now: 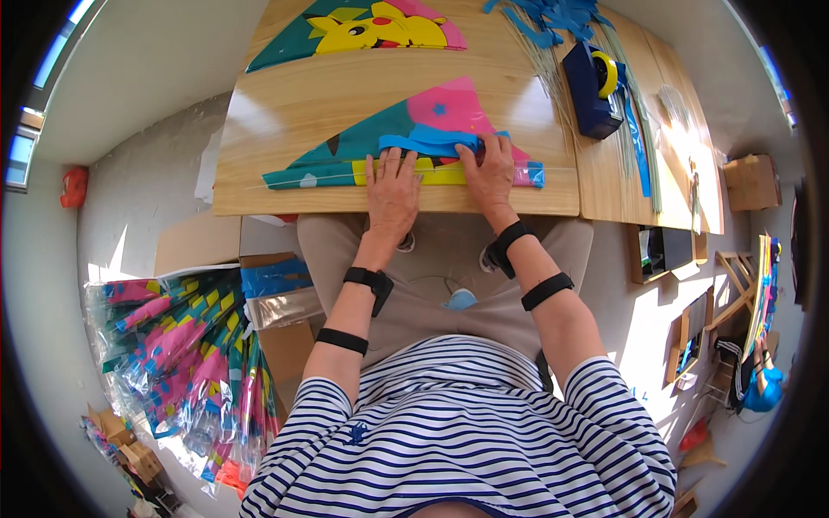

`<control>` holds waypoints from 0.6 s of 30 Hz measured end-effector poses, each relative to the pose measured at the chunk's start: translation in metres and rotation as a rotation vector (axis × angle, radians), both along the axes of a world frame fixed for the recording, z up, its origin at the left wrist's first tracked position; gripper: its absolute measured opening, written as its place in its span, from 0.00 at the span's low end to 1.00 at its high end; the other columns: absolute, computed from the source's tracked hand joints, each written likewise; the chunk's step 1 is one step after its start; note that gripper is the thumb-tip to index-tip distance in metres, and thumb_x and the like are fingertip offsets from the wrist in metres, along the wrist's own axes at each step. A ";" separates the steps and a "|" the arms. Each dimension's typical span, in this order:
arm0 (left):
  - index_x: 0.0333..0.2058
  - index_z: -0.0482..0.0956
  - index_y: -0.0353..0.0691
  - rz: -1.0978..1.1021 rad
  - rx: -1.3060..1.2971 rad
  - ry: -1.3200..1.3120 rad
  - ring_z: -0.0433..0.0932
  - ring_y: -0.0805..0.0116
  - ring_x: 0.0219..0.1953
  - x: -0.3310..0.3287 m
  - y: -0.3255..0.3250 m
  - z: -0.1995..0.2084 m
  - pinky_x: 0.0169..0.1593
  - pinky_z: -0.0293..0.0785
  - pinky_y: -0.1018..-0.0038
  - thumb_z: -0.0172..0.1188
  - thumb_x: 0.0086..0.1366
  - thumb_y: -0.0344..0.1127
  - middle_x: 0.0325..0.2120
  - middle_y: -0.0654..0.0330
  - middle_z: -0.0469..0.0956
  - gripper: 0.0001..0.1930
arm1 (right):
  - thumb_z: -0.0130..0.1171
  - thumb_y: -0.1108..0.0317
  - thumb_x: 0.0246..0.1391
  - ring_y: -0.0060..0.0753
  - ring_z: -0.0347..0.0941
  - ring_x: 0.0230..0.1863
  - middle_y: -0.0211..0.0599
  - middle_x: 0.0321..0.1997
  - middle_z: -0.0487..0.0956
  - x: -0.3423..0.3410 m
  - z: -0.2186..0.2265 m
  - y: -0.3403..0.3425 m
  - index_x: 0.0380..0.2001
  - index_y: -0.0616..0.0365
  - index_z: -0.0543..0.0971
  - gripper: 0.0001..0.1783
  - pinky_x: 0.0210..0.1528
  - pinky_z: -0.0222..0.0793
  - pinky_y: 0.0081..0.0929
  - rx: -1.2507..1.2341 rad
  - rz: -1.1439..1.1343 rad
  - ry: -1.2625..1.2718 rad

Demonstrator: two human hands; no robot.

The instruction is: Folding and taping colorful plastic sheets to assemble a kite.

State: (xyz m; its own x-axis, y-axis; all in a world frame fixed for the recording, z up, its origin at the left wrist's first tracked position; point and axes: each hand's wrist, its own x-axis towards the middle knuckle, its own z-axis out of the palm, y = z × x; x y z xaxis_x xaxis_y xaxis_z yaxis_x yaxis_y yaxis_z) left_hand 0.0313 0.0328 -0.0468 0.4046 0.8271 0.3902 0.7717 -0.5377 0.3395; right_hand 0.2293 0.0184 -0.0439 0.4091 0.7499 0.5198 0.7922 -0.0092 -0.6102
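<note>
A partly folded kite [363,135] in green, pink and yellow lies along the near edge of the table, with a thin rod along its folded lower band. On top of it rests a folded blue ribbon [423,138]. My left hand [394,192] lies flat on the yellow part, fingertips touching the ribbon's lower edge. At the ribbon's right end, my right hand [490,173] curls its thumb and fingers around the blue strip, pressing on the kite. The undersides of its fingers are hidden.
Another kite [380,30] with a yellow cartoon figure lies farther back. At right are a blue tape dispenser [594,91], thin rods [643,112] and blue ribbons [553,17]. A pile of bagged kites [190,363] sits at lower left, beside a cardboard box [200,244].
</note>
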 end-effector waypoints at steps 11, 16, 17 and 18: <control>0.66 0.69 0.41 0.042 -0.033 0.017 0.63 0.48 0.70 -0.003 -0.001 0.001 0.75 0.39 0.37 0.58 0.72 0.43 0.65 0.51 0.68 0.27 | 0.73 0.57 0.52 0.52 0.78 0.40 0.47 0.45 0.76 -0.001 -0.001 0.000 0.45 0.59 0.79 0.22 0.40 0.77 0.44 0.004 -0.006 0.012; 0.67 0.68 0.41 0.105 -0.054 0.032 0.61 0.49 0.72 -0.009 -0.001 -0.003 0.74 0.35 0.34 0.59 0.71 0.44 0.67 0.53 0.67 0.29 | 0.73 0.57 0.52 0.52 0.77 0.39 0.47 0.45 0.76 -0.001 -0.002 -0.001 0.45 0.59 0.79 0.23 0.40 0.77 0.43 -0.046 0.004 0.083; 0.67 0.69 0.40 0.112 -0.043 0.026 0.61 0.50 0.72 -0.011 -0.001 -0.005 0.74 0.34 0.33 0.59 0.71 0.44 0.67 0.53 0.67 0.29 | 0.73 0.57 0.52 0.52 0.77 0.39 0.48 0.45 0.76 -0.001 -0.002 -0.001 0.46 0.59 0.79 0.23 0.40 0.77 0.43 -0.050 0.006 0.083; 0.66 0.70 0.39 0.118 -0.032 0.019 0.61 0.51 0.72 -0.012 0.000 -0.006 0.74 0.33 0.32 0.60 0.71 0.45 0.66 0.53 0.68 0.29 | 0.73 0.57 0.52 0.52 0.77 0.39 0.48 0.45 0.76 -0.001 -0.002 -0.001 0.46 0.59 0.79 0.23 0.40 0.77 0.43 -0.053 0.004 0.085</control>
